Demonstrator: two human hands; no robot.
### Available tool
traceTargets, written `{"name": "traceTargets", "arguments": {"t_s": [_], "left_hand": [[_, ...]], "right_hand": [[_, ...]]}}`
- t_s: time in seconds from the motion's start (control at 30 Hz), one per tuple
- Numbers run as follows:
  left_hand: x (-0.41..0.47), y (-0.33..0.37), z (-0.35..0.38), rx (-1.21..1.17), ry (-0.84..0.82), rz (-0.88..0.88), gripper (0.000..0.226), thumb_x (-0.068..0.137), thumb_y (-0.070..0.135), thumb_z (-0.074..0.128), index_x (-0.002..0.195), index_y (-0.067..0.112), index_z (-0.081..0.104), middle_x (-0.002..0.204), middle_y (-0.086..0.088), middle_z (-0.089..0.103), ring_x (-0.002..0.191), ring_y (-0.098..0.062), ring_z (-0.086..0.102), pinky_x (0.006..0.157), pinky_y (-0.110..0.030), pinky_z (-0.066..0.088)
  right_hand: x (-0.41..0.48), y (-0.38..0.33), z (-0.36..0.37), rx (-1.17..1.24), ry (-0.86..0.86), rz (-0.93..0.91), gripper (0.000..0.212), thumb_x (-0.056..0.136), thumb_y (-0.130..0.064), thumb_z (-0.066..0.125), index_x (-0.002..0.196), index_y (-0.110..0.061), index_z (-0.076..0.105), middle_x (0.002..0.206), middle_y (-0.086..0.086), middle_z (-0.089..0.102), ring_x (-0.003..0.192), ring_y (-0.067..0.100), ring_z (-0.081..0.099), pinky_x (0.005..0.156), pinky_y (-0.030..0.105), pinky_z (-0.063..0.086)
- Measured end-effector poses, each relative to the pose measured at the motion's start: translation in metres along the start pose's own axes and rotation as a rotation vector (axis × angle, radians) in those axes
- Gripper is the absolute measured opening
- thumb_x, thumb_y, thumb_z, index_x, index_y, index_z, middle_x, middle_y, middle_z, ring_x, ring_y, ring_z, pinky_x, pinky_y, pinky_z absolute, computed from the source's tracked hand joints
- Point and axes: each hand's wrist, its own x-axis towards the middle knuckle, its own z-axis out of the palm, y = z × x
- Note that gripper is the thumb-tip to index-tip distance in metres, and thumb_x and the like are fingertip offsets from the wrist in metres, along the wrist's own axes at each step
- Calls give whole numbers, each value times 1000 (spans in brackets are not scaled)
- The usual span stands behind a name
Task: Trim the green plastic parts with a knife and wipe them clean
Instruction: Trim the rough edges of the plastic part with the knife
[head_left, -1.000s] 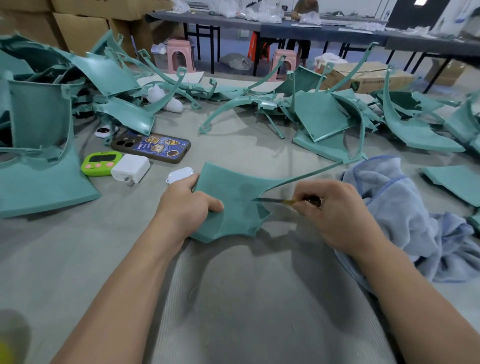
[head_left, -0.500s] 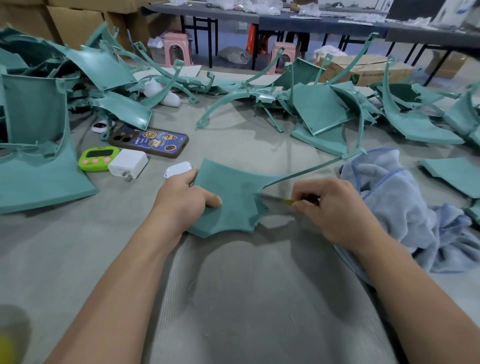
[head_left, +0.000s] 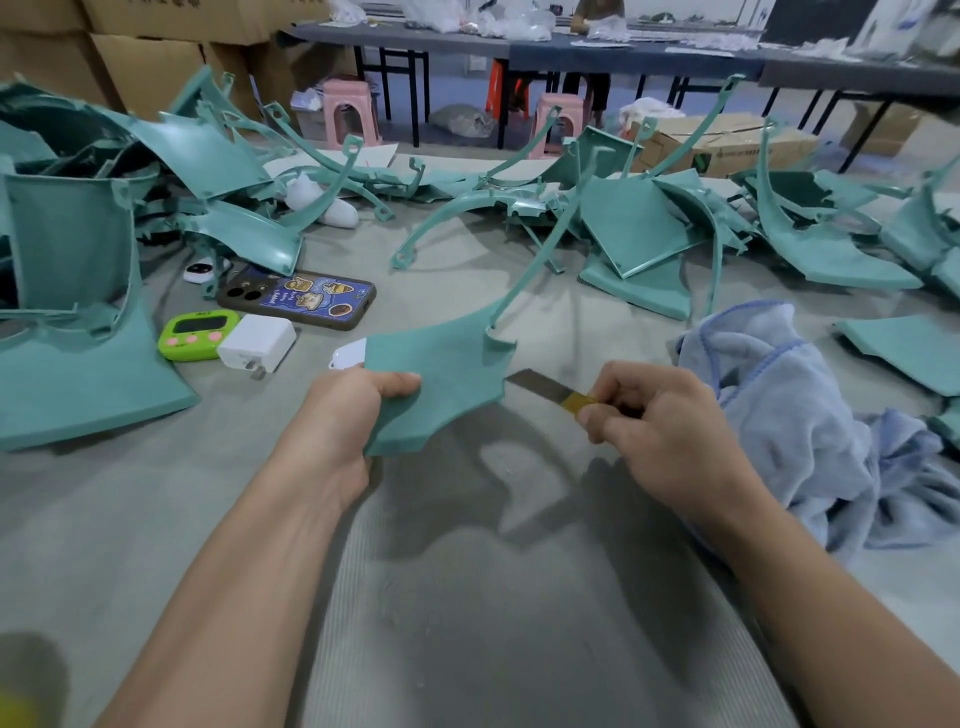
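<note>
Reaching in from the near edge, both bare arms meet at one green part (head_left: 441, 374). The left hand (head_left: 358, 410) grips the part's near-left side, thumb on top, and holds it tilted up off the mat (head_left: 467, 597). The right hand (head_left: 660, 426) is just right of the part, with its fingers curled round a knife (head_left: 540, 389). The blade tip points at the part's right edge. It is touching the edge or very close, and I cannot tell which.

So I think trimming is the step in hand. The wipe for this part looks not yet done. The blue towel (head_left: 779, 395) lies in a heap right of the part, with no hand on it. Past the part, to the left and right, lots more green parts (head_left: 639, 234) lie in piles. I cannot tell which of them are trimmed. My guess is that much work is left.
</note>
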Motion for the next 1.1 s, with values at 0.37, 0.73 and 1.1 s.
{"name": "traceTargets", "arguments": {"t_s": [0.37, 0.73, 1.1], "left_hand": [[0, -5, 6, 42, -75, 69, 22, 87, -4, 60, 100, 11, 69, 71, -4, 76, 51, -18, 70, 38, -24, 49], [0, -8, 10, 52, -41, 144, 23, 86, -4, 62, 100, 12, 69, 73, -2, 77, 53, -18, 70, 39, -26, 49], [-3, -10, 22, -179, -14, 9, 9, 95, 10, 63, 87, 13, 65, 54, 3, 67, 38, -8, 58, 35, -14, 37]], "right_hand": [[5, 4, 2, 101, 70, 10, 23, 87, -6, 73, 67, -13, 63, 57, 1, 63, 49, 8, 43, 51, 24, 35], [9, 8, -2, 370, 82, 33, 20, 86, 1, 70, 69, -7, 63, 58, 8, 68, 49, 8, 49, 51, 20, 36], [-13, -15, 30, 187, -118, -150, 15, 83, -23, 70, 70, -20, 64, 63, 4, 66, 57, 25, 56, 54, 35, 42]]}}
